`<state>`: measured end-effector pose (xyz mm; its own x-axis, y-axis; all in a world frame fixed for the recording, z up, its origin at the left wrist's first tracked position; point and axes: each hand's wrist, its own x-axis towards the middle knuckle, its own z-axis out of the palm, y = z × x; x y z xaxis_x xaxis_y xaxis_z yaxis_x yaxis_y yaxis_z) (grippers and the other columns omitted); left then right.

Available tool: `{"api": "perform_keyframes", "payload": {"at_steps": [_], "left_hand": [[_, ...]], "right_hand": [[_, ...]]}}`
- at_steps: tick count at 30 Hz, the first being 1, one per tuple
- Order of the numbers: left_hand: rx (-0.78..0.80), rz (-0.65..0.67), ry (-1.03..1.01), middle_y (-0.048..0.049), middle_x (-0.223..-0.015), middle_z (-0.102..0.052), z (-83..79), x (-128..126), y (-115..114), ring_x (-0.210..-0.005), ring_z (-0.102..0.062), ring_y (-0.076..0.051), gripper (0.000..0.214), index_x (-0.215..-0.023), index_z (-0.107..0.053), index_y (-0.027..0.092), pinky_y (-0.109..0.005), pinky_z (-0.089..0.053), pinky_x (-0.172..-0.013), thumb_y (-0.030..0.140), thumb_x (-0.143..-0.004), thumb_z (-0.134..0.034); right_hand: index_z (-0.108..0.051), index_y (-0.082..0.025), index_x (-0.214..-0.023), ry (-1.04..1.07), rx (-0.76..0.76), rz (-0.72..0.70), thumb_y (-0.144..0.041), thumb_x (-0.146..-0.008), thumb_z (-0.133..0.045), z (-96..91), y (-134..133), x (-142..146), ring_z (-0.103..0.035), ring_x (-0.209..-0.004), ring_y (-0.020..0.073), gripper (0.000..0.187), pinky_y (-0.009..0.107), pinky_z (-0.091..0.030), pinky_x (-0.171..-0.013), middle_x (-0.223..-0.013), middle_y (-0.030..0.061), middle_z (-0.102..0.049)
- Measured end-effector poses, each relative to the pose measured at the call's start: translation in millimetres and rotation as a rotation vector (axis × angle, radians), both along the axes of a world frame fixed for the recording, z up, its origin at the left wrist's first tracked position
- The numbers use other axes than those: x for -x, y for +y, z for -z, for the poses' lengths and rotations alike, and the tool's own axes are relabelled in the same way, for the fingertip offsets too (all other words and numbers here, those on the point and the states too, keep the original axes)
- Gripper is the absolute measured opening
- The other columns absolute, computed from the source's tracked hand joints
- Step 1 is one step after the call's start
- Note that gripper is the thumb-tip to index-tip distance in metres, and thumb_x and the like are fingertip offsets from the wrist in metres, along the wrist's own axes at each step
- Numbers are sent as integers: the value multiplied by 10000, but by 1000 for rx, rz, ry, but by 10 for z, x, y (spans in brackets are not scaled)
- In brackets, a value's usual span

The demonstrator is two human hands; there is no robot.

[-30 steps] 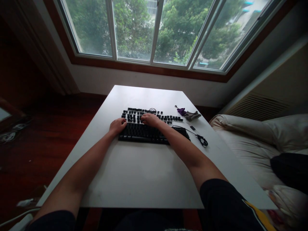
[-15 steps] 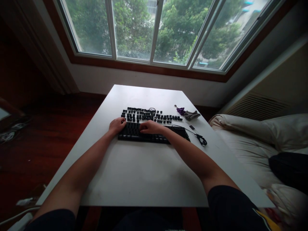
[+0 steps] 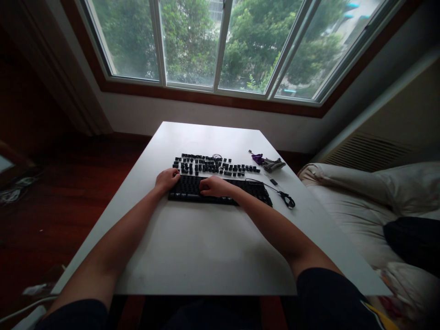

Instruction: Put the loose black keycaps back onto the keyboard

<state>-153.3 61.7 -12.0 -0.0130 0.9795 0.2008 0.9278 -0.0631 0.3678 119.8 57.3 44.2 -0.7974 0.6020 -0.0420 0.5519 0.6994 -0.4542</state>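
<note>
A black keyboard [image 3: 189, 183] lies on the white table [image 3: 202, 247], with many of its keys off. My left hand [image 3: 167, 179] is closed at its upper left edge, thumb and fingers holding that corner. Over the middle of the keyboard is my right hand [image 3: 216, 186], fingers curled downward in a pinch; whatever lies between them is hidden beneath the hand. Several loose black keycaps [image 3: 206, 165] are spread in rough rows just behind the keyboard.
Right of the keycaps lie a purple cloth [image 3: 257, 158] and a crumpled grey cloth [image 3: 273, 165]. A coiled black cable [image 3: 287, 200] is at the keyboard's right. A beige sofa [image 3: 357, 201] flanks the table; a window [image 3: 220, 46] is behind it.
My right hand has shifted very slightly downward over the keyboard. My left hand and the loose keycaps stay where they were.
</note>
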Motion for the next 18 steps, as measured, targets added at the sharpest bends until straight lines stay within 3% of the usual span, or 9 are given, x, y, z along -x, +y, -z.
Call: {"api": "perform_keyframes", "payload": {"at_steps": [4,18], "left_hand": [[18,-10,4,-38,-1056,-737,-24,-14,-15,-963,-652,-227,261,-1011,-724,263,-301,-464,-796,359,-880,-520],[6,-5,-9,-39,-1032,-734,-9,-4,-4,-949,-653,-230,264,-1007,-732,267,-309,-469,-802,353,-875,-519]], "right_hand": [[-713,-192,-882,-38,-68,8,-258,-793,-683,-33,-42,30,-480,-626,124,115,253,-263,-586,-735,-2,-649],[-699,-190,-870,-76,-36,20,-242,-786,-668,-72,-30,65,-515,-649,134,104,255,-284,-584,-768,10,-675]]}}
